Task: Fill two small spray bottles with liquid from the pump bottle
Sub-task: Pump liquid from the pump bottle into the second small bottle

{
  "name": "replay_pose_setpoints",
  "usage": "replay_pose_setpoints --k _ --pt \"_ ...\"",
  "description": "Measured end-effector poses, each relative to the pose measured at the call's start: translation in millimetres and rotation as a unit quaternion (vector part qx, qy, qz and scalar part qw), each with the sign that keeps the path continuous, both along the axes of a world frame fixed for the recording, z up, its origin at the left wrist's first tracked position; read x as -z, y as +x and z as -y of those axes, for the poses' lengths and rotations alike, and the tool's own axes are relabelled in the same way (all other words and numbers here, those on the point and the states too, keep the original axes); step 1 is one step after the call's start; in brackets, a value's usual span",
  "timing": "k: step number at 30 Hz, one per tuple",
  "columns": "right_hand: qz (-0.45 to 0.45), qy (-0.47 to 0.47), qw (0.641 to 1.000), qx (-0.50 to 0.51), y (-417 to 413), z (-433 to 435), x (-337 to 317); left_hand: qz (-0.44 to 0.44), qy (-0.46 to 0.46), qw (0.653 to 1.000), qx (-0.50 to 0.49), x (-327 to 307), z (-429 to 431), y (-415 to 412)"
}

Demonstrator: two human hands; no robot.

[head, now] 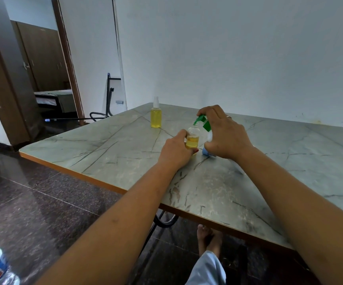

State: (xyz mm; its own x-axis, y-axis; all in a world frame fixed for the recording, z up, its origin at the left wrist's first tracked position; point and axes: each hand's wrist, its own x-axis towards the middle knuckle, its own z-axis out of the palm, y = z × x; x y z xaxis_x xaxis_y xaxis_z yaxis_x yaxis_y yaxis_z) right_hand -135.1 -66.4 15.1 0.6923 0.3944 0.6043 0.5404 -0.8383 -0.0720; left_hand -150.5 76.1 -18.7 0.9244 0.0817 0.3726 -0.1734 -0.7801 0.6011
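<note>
Marbled table (248,192): left hand (175,150) clasping small bottle (192,138), right hand (226,132) clasping half-hidden pump bottle (207,126)

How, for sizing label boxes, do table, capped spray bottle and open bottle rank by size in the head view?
1. table
2. capped spray bottle, slightly taller
3. open bottle, nearly alike, partly covered by left hand

Your two bare forearms stretch forward and draw close together at the wrists. Your left hand (176,150) lies knuckles up, fingers and thumb curled round the small clear plastic bottle half full of yellow liquid (192,138). Your right hand (226,134) sits just beside it and higher, wrist raised. Its fingers arch over the green plastic pump head (203,122), thumb pointing down. A ring (229,117) shows on one right finger.
</note>
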Motion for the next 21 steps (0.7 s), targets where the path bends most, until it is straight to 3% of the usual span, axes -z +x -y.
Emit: replay_pose_setpoints --k 21 --pt "0.008 -0.025 1.000 0.007 -2.6 0.1 0.5 0.007 -0.012 1.000 0.005 3.1 -2.3 2.3"
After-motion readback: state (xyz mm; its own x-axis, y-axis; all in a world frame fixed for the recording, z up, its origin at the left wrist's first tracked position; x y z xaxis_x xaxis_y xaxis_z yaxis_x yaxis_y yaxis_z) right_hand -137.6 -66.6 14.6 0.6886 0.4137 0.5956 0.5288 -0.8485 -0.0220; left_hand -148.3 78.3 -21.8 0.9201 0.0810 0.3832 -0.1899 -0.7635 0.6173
